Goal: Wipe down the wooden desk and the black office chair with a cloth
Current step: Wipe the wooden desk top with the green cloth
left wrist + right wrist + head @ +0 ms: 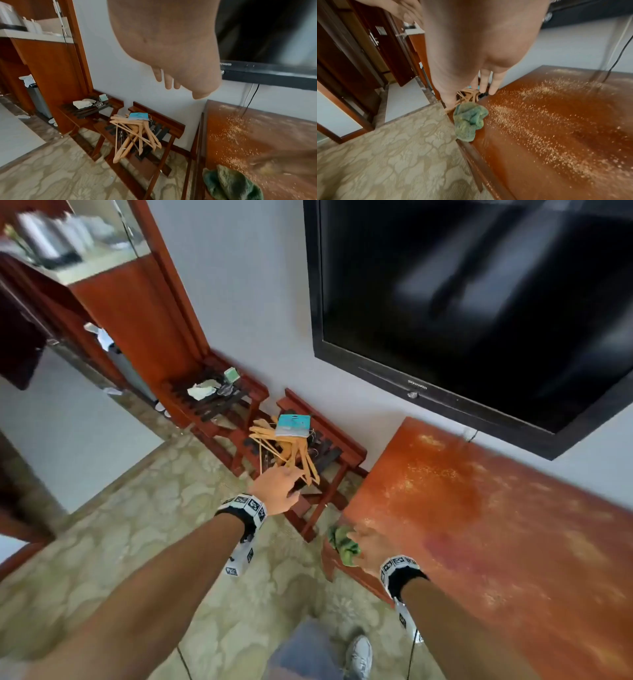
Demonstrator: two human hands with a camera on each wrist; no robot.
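**Cloth waits at the desk's left edge, crumbs still spread across the top**

Cloth [469,120], a crumpled green rag, lies on the wooden desk [496,542] at its left edge, close to the front-left corner and partly overhanging it. The right hand [371,549] is over the desk just beside the rag; in the right wrist view its fingers [483,82] hang straight and loose, holding nothing, and I cannot tell whether the palm touches the fabric. The left hand [279,489] is off the desk, out over the luggage rack [329,446] with its wooden hangers [291,450], fingers relaxed and empty.

Pale crumbs [539,115] cover much of the desk top, toward the wall and along the middle. The step in hand looks like taking up the rag. It would go best bunched firmly under a flat palm, then drawn in long overlapping strokes from the wall edge toward the front, gathering the crumbs into one pile rather than scattering them onto the carpet [385,162]. No black chair is in view.
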